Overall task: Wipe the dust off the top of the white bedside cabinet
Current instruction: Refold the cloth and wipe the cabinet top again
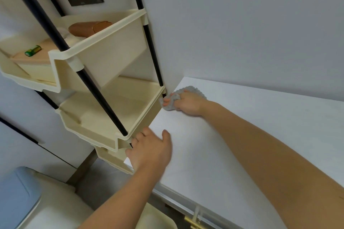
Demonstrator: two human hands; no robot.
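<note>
At the far left corner of the white bedside cabinet's top (242, 135), tight against the wall, the right hand (188, 103) has a grey cloth (194, 91) bunched up in its curled fingers and thumb and pressed down on the surface. Part of the cloth pokes out beyond the knuckles, and part juts left toward the black post of the cream shelf rack (143, 113) standing just beside the cabinet.

The left hand (150, 151) lies palm down on the cabinet's left edge, nearer the camera. Its fingers are stretched out, wrapped round nothing that shows, with the tips against the rack's lowest tray and the thumb spread on the white top.

By my reading, this is the wiping itself, with the cloth working the awkward back corner. How much of the top is done, I cannot say, since no dust line shows on the white.

The next move looks like a firm pull of the cloth away from the corner, along the wall or back toward the front edge, flat and with steady pressure. The rack is the hazard: it sits very close, so the stroke wants to stay clear of that post.
</note>
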